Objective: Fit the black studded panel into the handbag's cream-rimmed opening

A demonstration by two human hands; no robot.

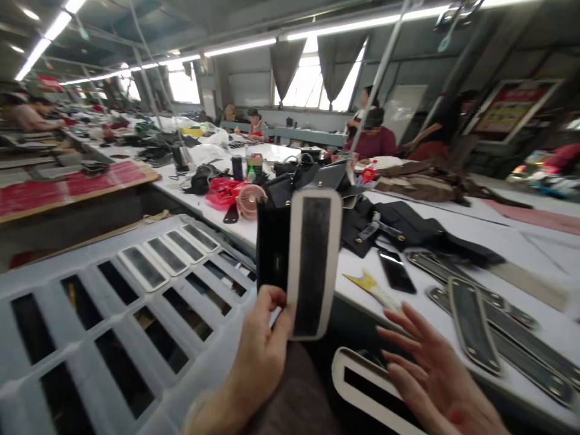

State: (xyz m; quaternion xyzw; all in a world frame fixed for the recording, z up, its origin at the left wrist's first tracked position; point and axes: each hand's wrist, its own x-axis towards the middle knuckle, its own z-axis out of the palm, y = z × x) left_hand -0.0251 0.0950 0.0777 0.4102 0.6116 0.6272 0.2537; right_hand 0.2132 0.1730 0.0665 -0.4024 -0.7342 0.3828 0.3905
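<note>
Left hand point(260, 350) pinches upright strip point(313, 264); right hand point(435, 368) apart.

Long white worktables point(498, 241), ceiling strip lights point(240, 46), bright windows point(312, 84) (grey curtains gathered), people seated behind.

Nothing I could read showed anywhere. The framed poster point(511, 109) on the far right wall carried a red heading and rows of print, but it was too blurred to make out, and the red banner point(49, 83) at far left likewise.
</note>
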